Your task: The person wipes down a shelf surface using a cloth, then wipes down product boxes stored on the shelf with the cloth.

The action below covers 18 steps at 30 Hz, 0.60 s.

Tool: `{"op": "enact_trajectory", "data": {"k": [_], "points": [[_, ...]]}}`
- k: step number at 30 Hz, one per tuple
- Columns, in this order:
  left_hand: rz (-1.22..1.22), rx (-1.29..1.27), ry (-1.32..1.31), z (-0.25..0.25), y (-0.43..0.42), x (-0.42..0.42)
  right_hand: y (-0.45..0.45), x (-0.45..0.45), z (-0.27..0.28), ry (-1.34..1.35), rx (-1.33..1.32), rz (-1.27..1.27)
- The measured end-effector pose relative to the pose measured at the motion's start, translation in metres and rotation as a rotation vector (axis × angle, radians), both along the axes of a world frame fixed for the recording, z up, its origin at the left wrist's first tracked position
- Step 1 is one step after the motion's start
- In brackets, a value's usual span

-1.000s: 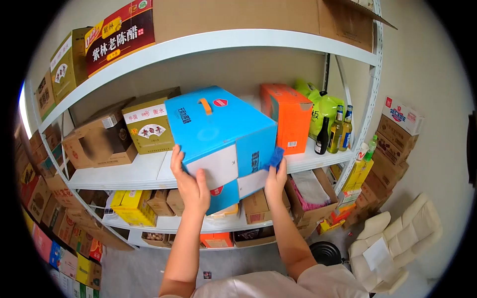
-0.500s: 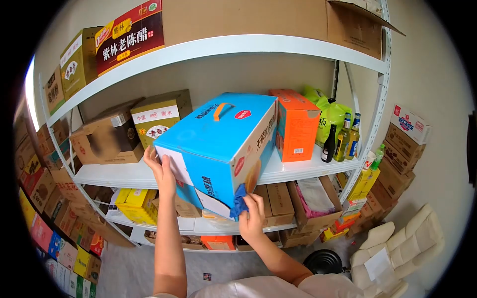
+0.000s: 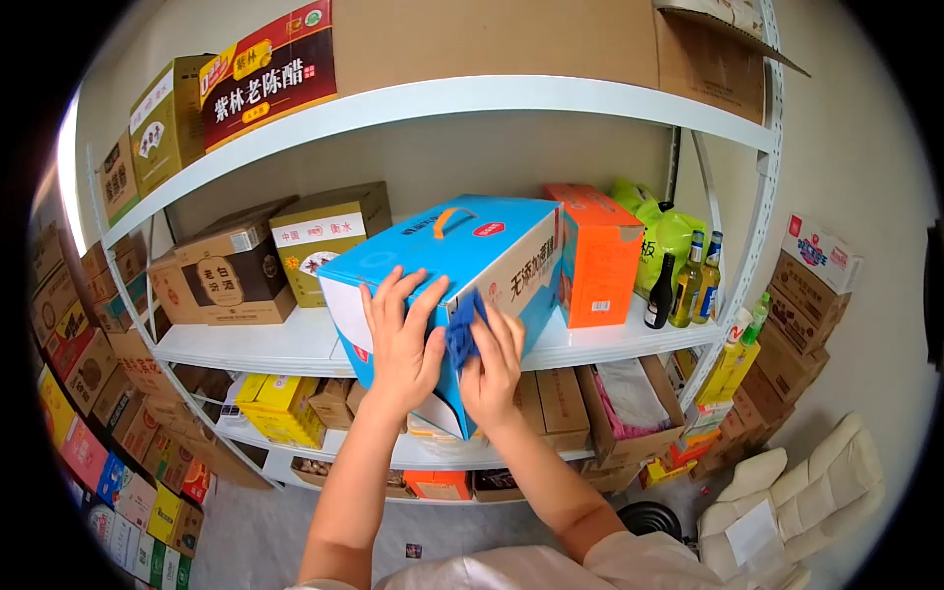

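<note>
A large blue carton (image 3: 393,246) with an orange carry strap (image 3: 453,221) on top sits on the middle shelf, its near end sticking out past the shelf edge. My left hand (image 3: 401,339) lies against the near end of the carton, fingers spread. Beside it, my right hand (image 3: 497,364) has its fingers closed around a crumpled blue cloth (image 3: 462,332), which touches the carton at its near vertical edge. The carton's lower near side is partly hidden behind my hands.
On the same shelf, an olive-green box (image 3: 334,231) and a brown liquor box (image 3: 226,270) stand left. Right of the carton are an orange box (image 3: 598,261), a green bag (image 3: 669,236) and several bottles (image 3: 685,280). A white shelf beam (image 3: 472,93) runs overhead.
My left hand has moved right, from the carton's left edge onto its near end. My right hand has raised the cloth along the carton's corner. The view has shifted slightly.
</note>
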State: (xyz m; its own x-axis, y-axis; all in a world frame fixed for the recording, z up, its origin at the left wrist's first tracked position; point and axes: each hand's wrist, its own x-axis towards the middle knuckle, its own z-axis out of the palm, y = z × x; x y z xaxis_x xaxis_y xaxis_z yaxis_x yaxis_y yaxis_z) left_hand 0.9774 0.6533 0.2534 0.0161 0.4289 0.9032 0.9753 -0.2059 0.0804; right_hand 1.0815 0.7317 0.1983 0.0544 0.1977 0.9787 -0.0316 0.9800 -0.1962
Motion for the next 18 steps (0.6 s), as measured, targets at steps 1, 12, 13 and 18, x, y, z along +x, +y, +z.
{"op": "enact_trajectory", "data": {"k": [1, 12, 13, 18], "points": [[-0.003, 0.009, -0.001, -0.001, 0.001, 0.0, 0.003, -0.001, 0.01, 0.016, 0.031, -0.066], [-0.014, 0.005, 0.036, -0.005, -0.005, -0.004, -0.002, 0.007, -0.038, -0.036, 0.078, -0.07], [0.018, -0.016, 0.06, -0.003, -0.006, -0.003, -0.001, 0.01, -0.064, -0.061, 0.058, -0.082], [0.077, 0.03, 0.079, -0.004, -0.003, 0.003, 0.012, 0.007, -0.143, 0.041, -0.494, -0.018]]}}
